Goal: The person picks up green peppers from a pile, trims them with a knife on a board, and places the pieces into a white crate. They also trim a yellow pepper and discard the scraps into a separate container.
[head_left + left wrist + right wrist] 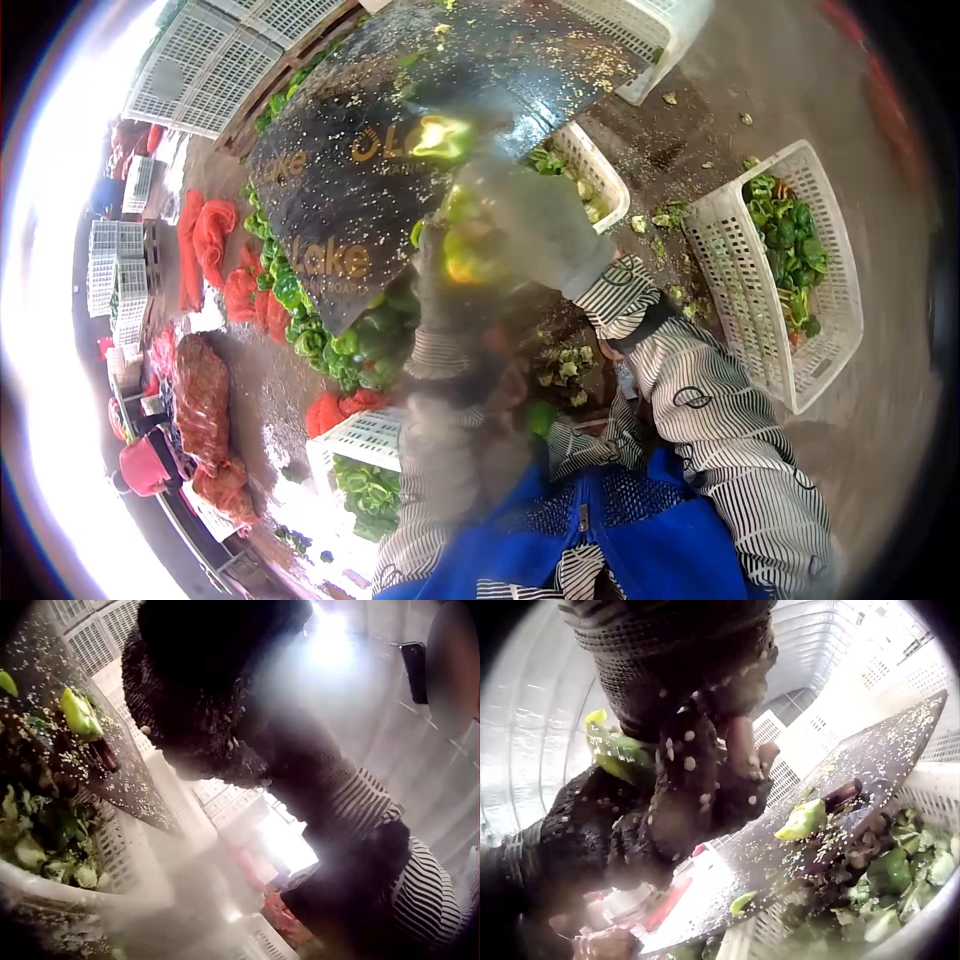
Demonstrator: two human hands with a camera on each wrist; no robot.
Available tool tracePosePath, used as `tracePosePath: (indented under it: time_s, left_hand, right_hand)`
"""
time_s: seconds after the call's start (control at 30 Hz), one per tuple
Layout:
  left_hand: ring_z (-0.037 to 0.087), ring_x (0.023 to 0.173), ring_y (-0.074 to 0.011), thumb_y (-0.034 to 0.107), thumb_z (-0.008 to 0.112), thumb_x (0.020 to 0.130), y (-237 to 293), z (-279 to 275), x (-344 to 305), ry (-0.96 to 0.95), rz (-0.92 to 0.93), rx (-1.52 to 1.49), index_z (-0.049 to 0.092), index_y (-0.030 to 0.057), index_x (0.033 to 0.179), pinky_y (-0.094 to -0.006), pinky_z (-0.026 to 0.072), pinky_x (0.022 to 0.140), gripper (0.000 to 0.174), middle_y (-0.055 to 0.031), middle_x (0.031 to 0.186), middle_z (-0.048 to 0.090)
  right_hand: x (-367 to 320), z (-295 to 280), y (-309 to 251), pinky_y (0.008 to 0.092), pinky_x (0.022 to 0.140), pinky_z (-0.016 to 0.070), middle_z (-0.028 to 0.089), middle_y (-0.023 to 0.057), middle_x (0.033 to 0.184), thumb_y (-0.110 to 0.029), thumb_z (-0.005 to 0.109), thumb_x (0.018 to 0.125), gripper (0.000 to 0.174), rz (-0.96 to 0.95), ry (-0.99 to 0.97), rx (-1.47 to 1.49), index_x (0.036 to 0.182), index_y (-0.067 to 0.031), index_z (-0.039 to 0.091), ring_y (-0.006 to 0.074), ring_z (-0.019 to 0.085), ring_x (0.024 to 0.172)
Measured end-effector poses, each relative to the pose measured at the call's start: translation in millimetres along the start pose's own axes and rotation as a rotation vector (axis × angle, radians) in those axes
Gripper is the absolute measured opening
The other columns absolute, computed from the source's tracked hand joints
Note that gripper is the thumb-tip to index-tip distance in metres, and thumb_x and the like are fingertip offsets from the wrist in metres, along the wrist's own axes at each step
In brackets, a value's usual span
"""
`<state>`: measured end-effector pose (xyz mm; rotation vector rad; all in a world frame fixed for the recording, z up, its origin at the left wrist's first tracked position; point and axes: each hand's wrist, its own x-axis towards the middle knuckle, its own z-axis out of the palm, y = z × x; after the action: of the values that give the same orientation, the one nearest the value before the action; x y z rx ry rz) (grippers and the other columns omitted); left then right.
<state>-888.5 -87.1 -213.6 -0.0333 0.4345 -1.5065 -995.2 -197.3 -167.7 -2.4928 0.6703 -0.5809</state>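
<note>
Both of my hands wear dark, seed-speckled gloves and meet over the near end of a black board printed "Lake" (330, 262). My left hand (436, 275) grips a yellow-green pepper (619, 752), whose flesh shows beside the glove in the right wrist view. My right hand (545, 225) closes in on the same pepper from the other side, its fingers curled and one fingertip bare; its outline is blurred in the head view. A cut pepper piece (802, 820) lies on the board beside a dark brown handle (844, 795).
Green peppers (290, 290) pile under the board's left edge. A white crate (610, 200) of pepper scraps stands against the board's right side. Another crate (725, 265) with greens is farther right, and one (350, 440) lies near left. Red net bags (212, 240) lie on the floor.
</note>
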Motion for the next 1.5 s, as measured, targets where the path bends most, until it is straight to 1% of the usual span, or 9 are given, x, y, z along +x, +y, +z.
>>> tracePosePath:
  time_s: [0.13,0.23,0.7,0.8,0.97,1.07,1.23,1.43,1.5]
  left_hand:
    - [0.064,0.088,-0.0174,0.031,0.056,0.096,-13.5,4.0,-4.7,0.114,0.357,0.967,0.06,0.012,0.11,-0.034,0.0569,0.076,0.024,-0.0045,0.1,0.064]
    - [0.054,0.115,-0.0259,0.048,0.049,0.096,-8.6,3.4,-7.0,0.153,0.247,0.936,0.047,0.0053,0.134,-0.0433,0.0466,0.098,0.057,-0.013,0.125,0.054]
    - [0.058,0.111,-0.0264,0.041,0.05,0.096,25.8,-20.4,-7.3,0.039,0.022,0.61,0.059,0.0082,0.119,-0.0463,0.0492,0.095,0.042,-0.012,0.12,0.06]
    - [0.062,0.101,-0.0285,0.038,0.052,0.093,44.4,-19.2,-6.7,0.059,0.412,1.696,0.046,0.008,0.135,-0.0425,0.055,0.083,0.052,-0.0153,0.119,0.059]
    - [0.06,0.099,-0.0422,0.041,0.054,0.094,20.7,24.6,-13.4,-0.143,0.402,0.772,0.033,0.0134,0.146,-0.0553,0.0591,0.074,0.062,-0.0269,0.133,0.049]
    - [0.061,0.101,-0.0402,0.039,0.053,0.094,24.8,25.0,-11.5,-0.088,0.467,0.84,0.034,0.0133,0.145,-0.0536,0.0589,0.076,0.06,-0.0255,0.135,0.049]
    - [0.053,0.086,-0.0106,0.035,0.059,0.094,5.5,20.3,-11.5,0.091,0.523,1.171,0.039,0.0106,0.144,-0.0273,0.0486,0.074,0.059,-0.0006,0.1,0.053]
    - [0.055,0.093,-0.0164,0.028,0.061,0.092,10.7,1.1,-7.6,0.133,0.803,1.655,0.042,0.0084,0.141,-0.0315,0.0488,0.079,0.056,-0.0057,0.107,0.054]
    - [0.056,0.096,-0.0184,0.026,0.062,0.091,21.0,0.9,-3.4,0.136,0.86,1.755,0.043,0.0077,0.14,-0.0329,0.0489,0.08,0.055,-0.0074,0.11,0.055]
  right_hand:
    - [1.4,13.0,14.5,0.0314,0.054,0.0531,0.063,0.0068,0.077,-0.032,0.06,0.087,0.033,-0.065,0.034,-0.093,0.109,-0.0084,0.057,0.0211,0.064,0.059]
    - [1.4,10.2,11.0,0.035,0.053,0.0531,0.063,0.0137,0.097,-0.009,0.056,0.086,0.028,-0.123,-0.064,-0.025,0.113,-0.0047,0.053,0.0257,0.066,0.068]
    - [-1.0,5.0,13.7,0.0338,0.078,0.0561,0.065,0.0145,0.104,0.002,0.056,0.088,0.05,-0.216,-0.065,0.379,0.135,-0.0106,0.047,0.0248,0.068,0.085]
    - [3.4,-0.8,17.9,0.0305,0.074,0.0561,0.065,0.0145,0.104,0.002,0.056,0.086,0.044,-0.204,0.116,0.458,0.129,-0.0092,0.053,0.022,0.067,0.079]
    - [5.8,-23.9,25.6,0.0326,0.078,0.0558,0.064,0.0148,0.104,-0.007,0.06,0.087,0.027,0.201,0.159,0.214,0.113,-0.0049,0.065,0.0226,0.065,0.084]
    - [8.2,-6.5,13.7,0.0371,0.084,0.0541,0.064,0.0147,0.105,-0.012,0.063,0.086,0.026,-0.157,0.249,-0.032,0.11,-0.0053,0.067,0.0253,0.064,0.087]
    - [1.1,26.5,8.4,0.0387,0.079,0.0547,0.066,0.0109,0.098,-0.019,0.064,0.086,0.024,0.071,-0.305,0.102,0.105,-0.0049,0.067,0.0243,0.066,0.085]
    - [10.7,15.3,-17.8,0.0448,0.081,0.0532,0.062,0.0065,0.075,-0.024,0.053,0.091,0.024,0.58,-0.19,0.488,0.084,-0.0025,0.062,0.0259,0.064,0.069]
    - [3.2,34.4,3.0,0.0411,0.083,0.0522,0.063,0.0071,0.08,-0.019,0.053,0.091,0.02,0.079,-0.077,0.247,0.094,-0.0009,0.062,0.0256,0.063,0.074]
